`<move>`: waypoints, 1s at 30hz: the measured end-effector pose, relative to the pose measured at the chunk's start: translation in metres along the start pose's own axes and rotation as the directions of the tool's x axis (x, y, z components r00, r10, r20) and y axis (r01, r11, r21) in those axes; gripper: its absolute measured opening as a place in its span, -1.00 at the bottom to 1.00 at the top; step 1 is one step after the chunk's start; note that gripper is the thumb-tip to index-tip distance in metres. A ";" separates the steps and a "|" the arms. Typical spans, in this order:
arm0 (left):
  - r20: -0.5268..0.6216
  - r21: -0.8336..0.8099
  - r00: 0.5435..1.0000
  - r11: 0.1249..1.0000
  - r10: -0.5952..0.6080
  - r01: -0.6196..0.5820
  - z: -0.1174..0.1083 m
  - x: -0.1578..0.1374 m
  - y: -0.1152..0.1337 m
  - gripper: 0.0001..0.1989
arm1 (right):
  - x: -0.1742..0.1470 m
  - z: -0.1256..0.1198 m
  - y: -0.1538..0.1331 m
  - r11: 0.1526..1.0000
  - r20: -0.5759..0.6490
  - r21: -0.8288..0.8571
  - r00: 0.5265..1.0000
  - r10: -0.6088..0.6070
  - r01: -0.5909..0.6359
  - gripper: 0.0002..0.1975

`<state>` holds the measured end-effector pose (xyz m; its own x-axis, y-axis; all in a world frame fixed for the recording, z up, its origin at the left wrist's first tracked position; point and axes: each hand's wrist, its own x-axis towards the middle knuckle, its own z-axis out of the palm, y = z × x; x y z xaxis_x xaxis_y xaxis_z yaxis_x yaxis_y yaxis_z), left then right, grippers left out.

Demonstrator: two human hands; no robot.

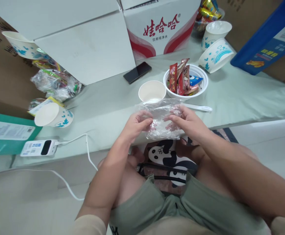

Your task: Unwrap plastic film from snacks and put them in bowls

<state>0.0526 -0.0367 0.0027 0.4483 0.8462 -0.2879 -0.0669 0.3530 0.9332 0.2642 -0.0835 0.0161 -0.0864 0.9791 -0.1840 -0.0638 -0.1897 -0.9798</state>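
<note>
Over the pale green table [242, 94], past the white carton [162, 23] and the bowl of snack packets [186, 81], a clear plastic bag [160, 117] is being held at the near edge, pinched between the closed fingers of the left hand [136, 125] and the right hand [185, 122], just before an empty paper cup [152, 91].
</note>
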 end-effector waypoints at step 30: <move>0.106 0.591 0.926 0.725 0.363 -0.352 0.021 -0.019 -0.002 -0.71 | 0.000 0.012 -0.002 0.841 0.169 -0.534 0.986 0.003 0.088 -0.70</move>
<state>0.0627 -0.0617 0.0105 0.4852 0.8692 0.0952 0.3207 -0.2782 0.9054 0.2524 -0.0837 0.0192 -0.2530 0.9521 -0.1714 0.4692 -0.0342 -0.8824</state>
